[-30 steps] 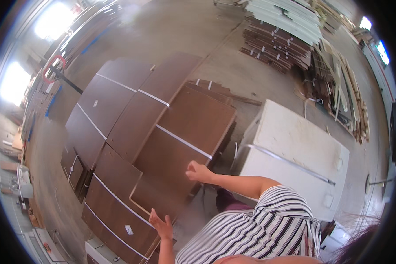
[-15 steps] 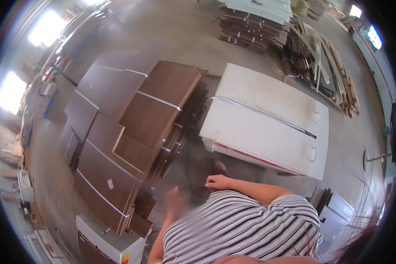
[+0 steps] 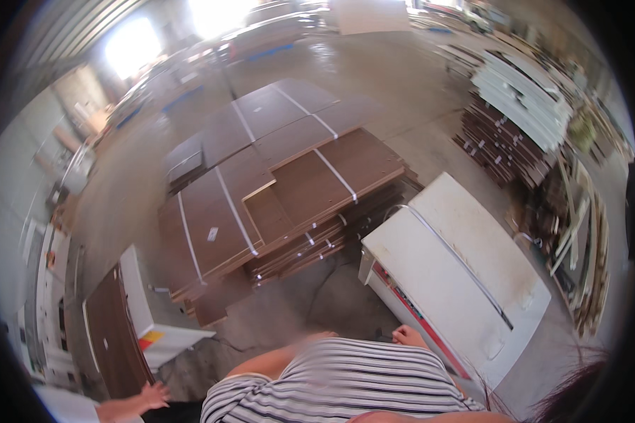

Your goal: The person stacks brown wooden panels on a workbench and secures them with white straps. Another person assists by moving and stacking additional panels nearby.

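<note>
My left forearm (image 3: 268,363) bends across in front of the striped shirt. The left hand (image 3: 321,337) is a blur at the shirt's upper edge; its fingers cannot be made out. My right hand (image 3: 408,335) hangs by my right side, fingers loosely curled, nothing visible in them. It is nearest to a white machine cabinet (image 3: 444,261) with a long slot in its top and a red stripe along its side. Ahead of me lie stacked dark brown panels (image 3: 282,190) bound with pale straps, apart from both hands.
At lower left, another person's hand (image 3: 152,397) spreads its fingers beside a white-and-brown machine (image 3: 137,296) with a yellow-red label. A pile of white and brown boards (image 3: 508,120) stands far right, scrap strips (image 3: 585,240) nearer. A cable (image 3: 321,292) crosses the floor.
My view has swung left and up, so the panels and white cabinet sit further right. Another person's hand has come into view at lower left. My left hand has moved in against the shirt.
</note>
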A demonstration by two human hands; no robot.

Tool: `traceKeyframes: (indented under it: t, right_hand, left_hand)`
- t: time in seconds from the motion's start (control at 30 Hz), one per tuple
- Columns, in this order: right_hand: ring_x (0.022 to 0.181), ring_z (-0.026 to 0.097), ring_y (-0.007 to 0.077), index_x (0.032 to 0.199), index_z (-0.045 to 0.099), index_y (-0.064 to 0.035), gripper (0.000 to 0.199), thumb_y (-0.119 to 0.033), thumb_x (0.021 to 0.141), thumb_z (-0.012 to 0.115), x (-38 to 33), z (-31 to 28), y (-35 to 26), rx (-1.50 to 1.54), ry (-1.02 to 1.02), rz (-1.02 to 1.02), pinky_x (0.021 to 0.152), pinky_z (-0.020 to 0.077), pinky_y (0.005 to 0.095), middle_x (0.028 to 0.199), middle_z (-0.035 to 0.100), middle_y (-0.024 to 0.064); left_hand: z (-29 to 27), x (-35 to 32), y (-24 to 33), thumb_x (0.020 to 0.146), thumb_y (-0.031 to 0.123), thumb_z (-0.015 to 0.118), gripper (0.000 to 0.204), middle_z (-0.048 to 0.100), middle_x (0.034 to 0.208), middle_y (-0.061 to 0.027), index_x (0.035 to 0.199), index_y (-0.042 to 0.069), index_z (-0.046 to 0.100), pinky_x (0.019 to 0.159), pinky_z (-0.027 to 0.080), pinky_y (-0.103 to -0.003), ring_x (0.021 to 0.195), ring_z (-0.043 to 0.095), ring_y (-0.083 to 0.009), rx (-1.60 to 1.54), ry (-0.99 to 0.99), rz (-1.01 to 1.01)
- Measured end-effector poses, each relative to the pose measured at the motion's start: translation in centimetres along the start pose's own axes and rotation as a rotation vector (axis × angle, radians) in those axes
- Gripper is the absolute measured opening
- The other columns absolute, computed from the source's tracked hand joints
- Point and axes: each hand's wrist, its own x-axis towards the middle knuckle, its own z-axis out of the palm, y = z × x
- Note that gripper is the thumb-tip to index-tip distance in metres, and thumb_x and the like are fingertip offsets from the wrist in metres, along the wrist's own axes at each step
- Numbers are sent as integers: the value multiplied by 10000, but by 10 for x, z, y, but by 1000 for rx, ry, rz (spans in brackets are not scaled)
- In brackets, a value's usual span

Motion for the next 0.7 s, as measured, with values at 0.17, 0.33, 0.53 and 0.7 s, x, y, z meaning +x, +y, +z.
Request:
traceKeyframes:
  t: [0.17, 0.33, 0.53, 0.7]
  right_hand:
    - [722, 635, 156, 895, 621, -1, 331, -327, 842, 654, -1, -54, 151, -131, 0, 62, 697, 512, 319, 772, 670, 87]
    - [743, 630, 166, 903, 635, -25, 348, -366, 842, 663, -23, -56, 175, -127, 36, 19, 709, 508, 321, 780, 669, 87]
    - [648, 629, 174, 862, 639, -71, 411, -471, 877, 545, -81, -39, 119, -158, 227, -48, 628, 493, 325, 715, 658, 62]
    - [676, 656, 203, 861, 631, -73, 307, -376, 839, 585, -137, -6, 121, 26, 489, 206, 665, 514, 352, 752, 675, 69]
  left_hand:
    - [-15, 21, 117, 904, 295, 525, 397, 581, 1086, -190, 1211, 42, 532, 891, 467, -428, 1042, 573, -358, 237, -81, -166]
    - [-2, 52, 122, 884, 272, 543, 412, 563, 1150, -204, 1223, 38, 528, 931, 450, -426, 1099, 544, -368, 182, -96, -239]
    - [4, 81, 107, 862, 262, 574, 400, 569, 1142, -201, 1188, 31, 550, 921, 456, -412, 1087, 545, -356, 211, -244, -27]
    - [0, 123, 95, 857, 261, 568, 353, 590, 1100, -200, 1127, 34, 584, 907, 455, -414, 1068, 557, -349, 325, -465, 17]
